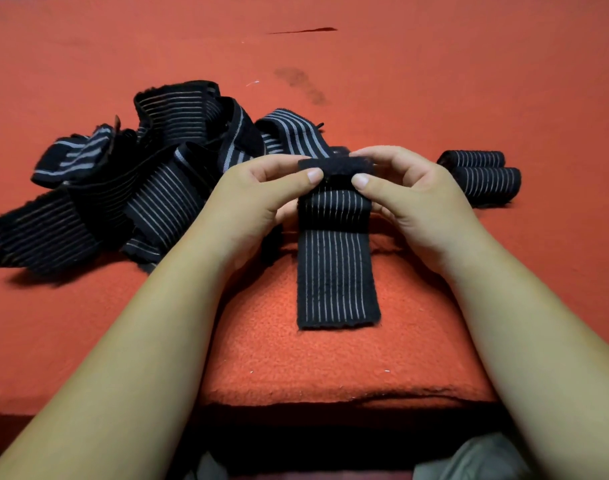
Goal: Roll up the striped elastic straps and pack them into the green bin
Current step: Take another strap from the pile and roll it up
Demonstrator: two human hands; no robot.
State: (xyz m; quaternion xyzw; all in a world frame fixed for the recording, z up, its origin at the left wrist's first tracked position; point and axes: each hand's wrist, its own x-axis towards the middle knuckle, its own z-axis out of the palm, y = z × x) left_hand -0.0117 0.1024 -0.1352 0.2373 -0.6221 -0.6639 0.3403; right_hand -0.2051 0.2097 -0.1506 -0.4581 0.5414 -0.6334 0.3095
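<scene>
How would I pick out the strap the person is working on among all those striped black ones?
On the red cloth, look between the tangled pile at left and the two finished rolls at right. One strap lies flat and straight toward the person, its far end pinched by the left hand and right hand; no other is held.

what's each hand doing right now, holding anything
Left hand: pinches the far, folded end of the striped strap between thumb and fingers.
Right hand: pinches the same end of that strap from the other side.
</scene>
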